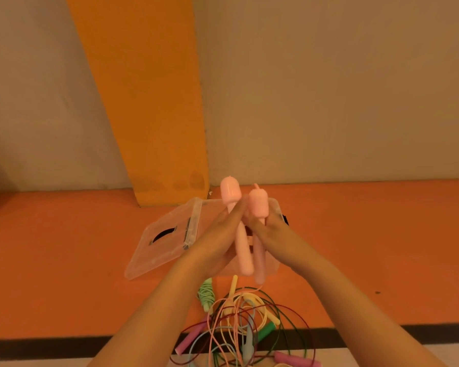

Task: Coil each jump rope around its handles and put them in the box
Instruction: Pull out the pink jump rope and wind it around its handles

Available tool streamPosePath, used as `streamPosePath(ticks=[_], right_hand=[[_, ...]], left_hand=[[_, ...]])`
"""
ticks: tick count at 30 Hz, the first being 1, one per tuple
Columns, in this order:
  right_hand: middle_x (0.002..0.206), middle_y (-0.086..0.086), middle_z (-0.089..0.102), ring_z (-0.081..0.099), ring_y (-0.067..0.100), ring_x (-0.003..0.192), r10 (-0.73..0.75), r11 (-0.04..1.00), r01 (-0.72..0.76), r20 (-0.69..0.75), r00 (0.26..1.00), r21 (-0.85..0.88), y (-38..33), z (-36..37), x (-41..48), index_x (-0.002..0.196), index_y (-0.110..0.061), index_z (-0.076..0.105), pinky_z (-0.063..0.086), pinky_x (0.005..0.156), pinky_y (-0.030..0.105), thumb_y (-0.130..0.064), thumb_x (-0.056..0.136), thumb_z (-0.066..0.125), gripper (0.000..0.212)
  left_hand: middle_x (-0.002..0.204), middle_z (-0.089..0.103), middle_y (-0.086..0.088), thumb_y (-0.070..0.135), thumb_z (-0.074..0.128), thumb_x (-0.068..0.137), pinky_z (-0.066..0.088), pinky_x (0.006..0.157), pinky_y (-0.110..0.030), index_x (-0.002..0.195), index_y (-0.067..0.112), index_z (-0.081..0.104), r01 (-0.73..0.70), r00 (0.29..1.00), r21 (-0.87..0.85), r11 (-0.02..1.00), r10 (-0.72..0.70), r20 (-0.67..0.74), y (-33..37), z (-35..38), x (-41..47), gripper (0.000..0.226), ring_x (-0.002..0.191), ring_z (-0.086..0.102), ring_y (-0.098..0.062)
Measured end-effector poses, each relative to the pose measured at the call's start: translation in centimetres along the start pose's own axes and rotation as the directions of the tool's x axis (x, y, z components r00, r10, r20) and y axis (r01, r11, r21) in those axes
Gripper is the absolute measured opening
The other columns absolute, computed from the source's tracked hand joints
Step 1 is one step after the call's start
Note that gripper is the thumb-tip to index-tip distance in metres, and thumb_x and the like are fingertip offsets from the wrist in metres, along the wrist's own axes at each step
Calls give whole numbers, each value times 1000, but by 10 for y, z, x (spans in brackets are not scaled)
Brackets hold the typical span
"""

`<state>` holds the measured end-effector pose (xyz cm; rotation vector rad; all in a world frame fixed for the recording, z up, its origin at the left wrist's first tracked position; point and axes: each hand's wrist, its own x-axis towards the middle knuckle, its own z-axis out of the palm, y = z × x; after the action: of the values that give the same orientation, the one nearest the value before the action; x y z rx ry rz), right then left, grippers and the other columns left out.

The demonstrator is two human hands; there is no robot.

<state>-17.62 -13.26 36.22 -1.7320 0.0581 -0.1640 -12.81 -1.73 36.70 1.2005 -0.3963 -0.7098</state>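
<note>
Both hands are up over the box, with the pink handles (pixel 241 250) sandwiched between them. The handles stand side by side, near upright, bulb ends up and butt ends hanging below the palms. Right hand (pixel 272 229): fingers curled round the right-side handle just under its bulb, gripping it. Left hand (pixel 215 237): fingers run mostly straight up along the left-side handle and press it. The thumb is hidden, so I cannot tell whether it's a real grip or just a flat press. The pair's cord can't be traced from here. The clear box (pixel 274 267) sits on the orange floor (pixel 64 260) directly behind and under the hands, mostly hidden by them. Its lid (pixel 164 242) is flipped open to the left and lies tilted. Just this side of the box is a green rope (pixel 206 294), already coiled round its handles and lying on the floor. Near it, the loose tangle of ropes (pixel 249 324) has yellow, green, blue, pink and dark red cords overlapping, with a mauve handle (pixel 188 340) at its left edge and a green handle (pixel 265 331) in the middle. The tangle straddles the black floor stripe (pixel 37 345). Behind is a wall with an orange band (pixel 149 102).
</note>
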Motion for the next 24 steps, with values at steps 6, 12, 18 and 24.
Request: streamPosePath(ticks=[6, 12, 18, 24], right_hand=[[95, -12, 53, 56, 0, 82, 6, 1000, -3, -145, 989, 21, -5, 4, 4, 120, -22, 40, 44, 57, 7, -45, 91, 50, 38], [113, -8, 53, 54, 4, 104, -83, 997, 80, -335, 938, -23, -1, -11, 8, 123, -26, 47, 42, 81, 13, -63, 70, 49, 65], [96, -11, 63, 55, 11, 77, -122, 988, 126, -52, 991, 84, -3, -18, 8, 123, -41, 56, 47, 65, 22, -84, 58, 59, 78], [72, -14, 64, 56, 1, 60, -77, 969, 70, 18, 997, 236, -9, -15, 5, 107, -28, 59, 43, 50, 17, -45, 68, 70, 44]], left_hand=[[89, 62, -6, 33, 60, 76, 54, 62, -28, 109, 22, 54, -1, 991, 72, 997, -8, 132, 5, 1, -7, 36, 69, 62, -11], [85, 67, -10, 10, 59, 86, 52, 58, -25, 105, 5, 59, -15, 985, 59, 998, 5, 173, 7, -12, -2, 19, 66, 63, -16], [82, 70, -8, 8, 63, 86, 53, 63, -24, 103, 6, 59, 65, 927, 109, 992, -100, 362, 13, -10, -13, 19, 70, 66, -16], [78, 69, -9, 12, 62, 87, 55, 64, -26, 100, 5, 59, 116, 924, 131, 985, -155, 350, 15, -11, -18, 15, 68, 67, -18]])
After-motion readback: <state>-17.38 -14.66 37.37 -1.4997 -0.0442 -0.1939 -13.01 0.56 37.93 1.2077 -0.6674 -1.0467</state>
